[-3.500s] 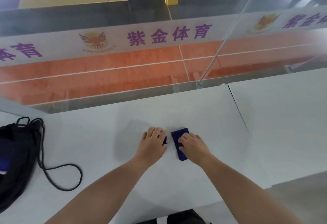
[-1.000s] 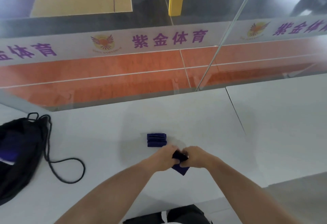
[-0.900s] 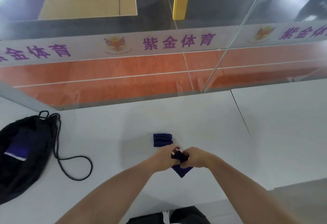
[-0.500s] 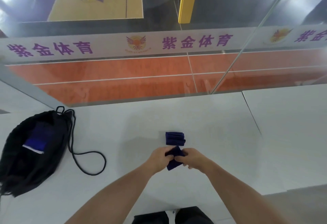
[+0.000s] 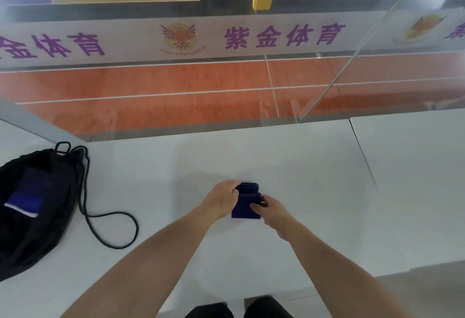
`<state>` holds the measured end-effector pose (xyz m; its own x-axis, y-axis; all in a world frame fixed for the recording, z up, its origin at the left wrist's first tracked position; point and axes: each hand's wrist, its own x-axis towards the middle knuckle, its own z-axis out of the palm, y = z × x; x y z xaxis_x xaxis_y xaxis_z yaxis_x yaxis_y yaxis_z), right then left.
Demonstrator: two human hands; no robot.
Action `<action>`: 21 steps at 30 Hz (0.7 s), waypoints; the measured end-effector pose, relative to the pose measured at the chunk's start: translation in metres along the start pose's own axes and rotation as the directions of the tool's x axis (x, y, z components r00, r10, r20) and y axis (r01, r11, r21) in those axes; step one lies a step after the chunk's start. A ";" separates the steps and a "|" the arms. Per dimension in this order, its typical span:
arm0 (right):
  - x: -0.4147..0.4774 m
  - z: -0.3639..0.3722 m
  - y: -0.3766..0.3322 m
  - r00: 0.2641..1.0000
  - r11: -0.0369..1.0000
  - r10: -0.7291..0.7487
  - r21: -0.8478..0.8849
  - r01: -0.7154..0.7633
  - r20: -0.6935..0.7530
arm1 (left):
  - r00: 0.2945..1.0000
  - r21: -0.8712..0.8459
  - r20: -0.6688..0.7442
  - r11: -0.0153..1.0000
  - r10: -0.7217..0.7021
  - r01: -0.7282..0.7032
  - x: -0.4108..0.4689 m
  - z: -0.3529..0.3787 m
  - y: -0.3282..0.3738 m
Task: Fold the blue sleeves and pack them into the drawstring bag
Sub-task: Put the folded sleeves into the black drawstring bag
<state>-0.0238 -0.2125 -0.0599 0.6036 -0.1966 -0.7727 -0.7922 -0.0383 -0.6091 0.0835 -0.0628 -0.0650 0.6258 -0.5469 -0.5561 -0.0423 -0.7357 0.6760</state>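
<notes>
Two dark blue folded sleeves lie together on the white table. The nearer folded sleeve (image 5: 245, 208) sits flat, overlapping the near edge of the other folded sleeve (image 5: 249, 186) behind it. My left hand (image 5: 221, 199) grips their left side with curled fingers. My right hand (image 5: 273, 210) pinches the nearer sleeve's right edge. The black drawstring bag (image 5: 32, 207) lies open at the far left, with blue and white fabric (image 5: 25, 204) showing inside.
The bag's black cord (image 5: 110, 227) loops over the table towards the middle. A glass wall (image 5: 226, 86) rises along the table's far edge. A seam (image 5: 363, 156) divides the table from a second white panel on the right.
Both hands carried the sleeve they held forward and set it against the folded sleeve that lay alone on the table. The view shifted right, showing more of the bag.
</notes>
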 end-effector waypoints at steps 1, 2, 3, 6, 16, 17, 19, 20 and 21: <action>0.004 0.000 -0.001 0.999 1.000 -0.025 -0.019 0.025 -0.022 | 1.000 -0.033 0.012 0.999 0.000 0.000 0.004 0.000 -0.002; 0.009 0.000 -0.002 0.998 0.998 -0.050 -0.039 0.048 -0.047 | 1.000 -0.056 0.016 0.998 0.007 -0.006 0.007 0.000 -0.005; 0.012 0.000 -0.003 0.996 0.996 -0.064 -0.059 0.060 -0.070 | 1.000 -0.062 0.019 0.998 0.017 -0.016 0.008 -0.001 -0.007; 0.019 -0.002 -0.005 0.992 0.996 -0.057 -0.081 0.048 -0.114 | 0.999 -0.007 0.022 0.999 0.036 -0.035 0.010 0.001 -0.010; 0.034 -0.021 -0.015 0.976 0.904 -0.158 -0.420 0.082 -0.149 | 0.997 0.203 -0.049 0.978 0.063 -0.051 0.028 0.019 -0.027; 0.037 -0.022 -0.015 0.971 0.888 -0.181 -0.450 0.094 -0.154 | 0.997 0.205 -0.049 0.978 0.055 -0.044 0.030 0.020 -0.027; 0.040 -0.025 -0.017 0.971 0.860 -0.208 -0.495 0.126 -0.115 | 0.997 0.207 -0.056 0.978 0.051 -0.039 0.032 0.021 -0.023; 0.042 -0.026 -0.017 0.974 0.846 -0.214 -0.513 0.146 -0.074 | 0.997 0.211 -0.058 0.977 0.048 -0.035 0.033 0.022 -0.021; 0.045 -0.026 -0.018 0.976 0.832 -0.216 -0.529 0.168 -0.029 | 0.997 0.219 -0.059 0.975 0.043 -0.029 0.034 0.023 -0.020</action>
<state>0.0147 -0.2461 -0.0789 0.7574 -0.2123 -0.6174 -0.6053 -0.5830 -0.5421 0.0879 -0.0761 -0.1090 0.6681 -0.5537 -0.4971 -0.2303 -0.7891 0.5695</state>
